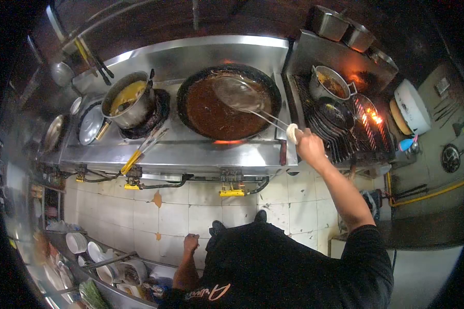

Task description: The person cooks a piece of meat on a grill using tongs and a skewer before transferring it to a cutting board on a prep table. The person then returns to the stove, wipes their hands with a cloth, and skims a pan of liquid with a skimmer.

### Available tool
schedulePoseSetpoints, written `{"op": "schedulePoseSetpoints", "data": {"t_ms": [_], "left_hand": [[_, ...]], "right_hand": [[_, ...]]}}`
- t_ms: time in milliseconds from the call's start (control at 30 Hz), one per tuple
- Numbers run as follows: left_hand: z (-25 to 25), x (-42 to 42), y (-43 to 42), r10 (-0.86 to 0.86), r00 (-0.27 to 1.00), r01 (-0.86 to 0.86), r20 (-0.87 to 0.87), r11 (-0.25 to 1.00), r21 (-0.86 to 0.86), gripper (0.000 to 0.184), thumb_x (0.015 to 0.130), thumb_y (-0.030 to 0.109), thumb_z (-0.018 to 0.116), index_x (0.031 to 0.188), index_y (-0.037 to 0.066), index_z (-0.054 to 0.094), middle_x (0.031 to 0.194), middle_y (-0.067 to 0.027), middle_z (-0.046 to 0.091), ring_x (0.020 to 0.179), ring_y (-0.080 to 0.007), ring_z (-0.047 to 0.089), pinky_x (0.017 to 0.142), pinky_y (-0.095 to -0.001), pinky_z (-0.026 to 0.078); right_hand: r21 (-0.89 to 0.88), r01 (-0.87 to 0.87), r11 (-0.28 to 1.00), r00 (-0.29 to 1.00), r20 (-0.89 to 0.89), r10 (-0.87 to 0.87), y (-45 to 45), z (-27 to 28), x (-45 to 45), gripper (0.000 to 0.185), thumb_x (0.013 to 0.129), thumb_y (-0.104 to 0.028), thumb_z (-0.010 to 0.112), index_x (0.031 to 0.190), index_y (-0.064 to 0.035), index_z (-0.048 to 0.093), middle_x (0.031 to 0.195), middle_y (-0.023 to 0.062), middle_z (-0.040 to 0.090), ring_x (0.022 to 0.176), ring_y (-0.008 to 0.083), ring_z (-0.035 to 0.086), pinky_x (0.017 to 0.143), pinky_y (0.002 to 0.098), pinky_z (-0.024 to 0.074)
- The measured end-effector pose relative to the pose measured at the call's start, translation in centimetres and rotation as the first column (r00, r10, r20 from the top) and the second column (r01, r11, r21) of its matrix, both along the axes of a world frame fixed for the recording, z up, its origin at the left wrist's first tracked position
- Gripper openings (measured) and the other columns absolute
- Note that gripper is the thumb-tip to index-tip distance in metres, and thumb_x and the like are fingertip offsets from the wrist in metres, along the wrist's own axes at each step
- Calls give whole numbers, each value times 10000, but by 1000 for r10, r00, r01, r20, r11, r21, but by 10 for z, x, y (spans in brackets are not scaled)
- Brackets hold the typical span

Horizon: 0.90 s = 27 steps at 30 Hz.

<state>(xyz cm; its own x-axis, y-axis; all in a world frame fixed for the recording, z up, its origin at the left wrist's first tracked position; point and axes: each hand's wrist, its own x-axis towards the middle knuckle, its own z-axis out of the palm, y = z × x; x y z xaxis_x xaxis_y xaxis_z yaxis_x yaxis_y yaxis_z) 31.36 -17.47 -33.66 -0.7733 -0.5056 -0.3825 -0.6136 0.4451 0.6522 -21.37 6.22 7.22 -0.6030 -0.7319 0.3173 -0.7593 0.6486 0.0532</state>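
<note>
My right hand (310,148) grips the end of a long-handled skimmer (237,92), where something white is wrapped around the handle. The skimmer's round, shiny head is over the far right part of a large black wok (182,87). Dark brown liquid (206,110) fills much of the wok; whether the head touches it I cannot tell. Down by my side, over the floor, hangs my left hand (191,243), its fingers curled in and nothing visible in them.
A pot (144,105) of yellowish liquid sits on the left burner. Yellow-handled tongs (134,160) lie across the stove's front edge. On the right, flames (374,117) burn at a grill beside another pot (319,92). Shelves with dishes (77,242) stand at lower left.
</note>
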Motion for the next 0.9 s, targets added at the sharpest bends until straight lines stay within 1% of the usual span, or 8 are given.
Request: {"op": "schedulePoseSetpoints", "data": {"t_ms": [200,300,400,500,567,667,800,900], "left_hand": [[25,-17,4,256,948,-296,188,925,237,326,779,282,572,860,-32,596,571,-113,583,463,-203,576,475,-329,473],[47,-25,13,518,830,-556,205,743,373,314,773,271,585,859,-31,594,537,-104,571,456,-202,573,454,-327,465],[26,-13,6,272,962,-268,18,934,237,289,771,250,592,875,-20,596,552,-103,575,449,-199,563,437,-320,458],[13,-2,-6,79,983,-116,165,966,233,256,767,212,596,903,-5,591,603,-111,587,461,-216,559,458,-341,465],[-21,17,-5,93,996,-93,1,985,146,232,770,214,584,856,-1,599,617,-118,590,473,-233,562,488,-364,471],[-29,27,2,152,974,-128,-169,981,145,249,769,245,567,767,-1,603,601,-127,585,487,-263,569,524,-392,470],[28,7,21,469,836,-541,285,790,289,316,763,294,547,675,-5,597,570,-138,573,499,-287,575,527,-398,459],[32,6,19,391,885,-454,253,845,284,339,762,309,543,683,-17,593,572,-151,571,489,-281,568,522,-396,455]], "right_hand": [[-197,-7,980,746,652,137,-45,27,53,274,732,-142,592,989,-51,613,900,217,625,839,351,606,743,404,468],[-89,5,996,639,767,65,-77,20,55,262,735,-187,598,967,-68,627,875,226,622,856,362,602,740,417,459],[-117,-28,993,718,689,101,-101,-14,31,275,712,-152,570,933,4,617,890,249,616,856,387,602,783,450,465],[0,13,1000,844,537,-11,-111,-33,-5,263,729,-139,554,928,20,620,895,237,621,850,369,613,767,441,488],[40,56,998,873,482,-68,-109,-35,-26,252,731,-132,551,926,11,624,891,230,626,843,364,618,762,432,496],[116,140,983,891,418,-176,-99,-15,-36,237,732,-125,563,931,-15,629,882,213,636,838,351,628,749,421,506],[97,168,981,934,302,-190,-86,-17,-52,226,757,-135,553,958,-49,605,868,189,644,813,342,636,726,426,511],[48,140,989,964,222,-147,-76,-9,-48,194,776,-92,493,932,-49,601,829,229,593,752,382,623,664,450,515]]}}
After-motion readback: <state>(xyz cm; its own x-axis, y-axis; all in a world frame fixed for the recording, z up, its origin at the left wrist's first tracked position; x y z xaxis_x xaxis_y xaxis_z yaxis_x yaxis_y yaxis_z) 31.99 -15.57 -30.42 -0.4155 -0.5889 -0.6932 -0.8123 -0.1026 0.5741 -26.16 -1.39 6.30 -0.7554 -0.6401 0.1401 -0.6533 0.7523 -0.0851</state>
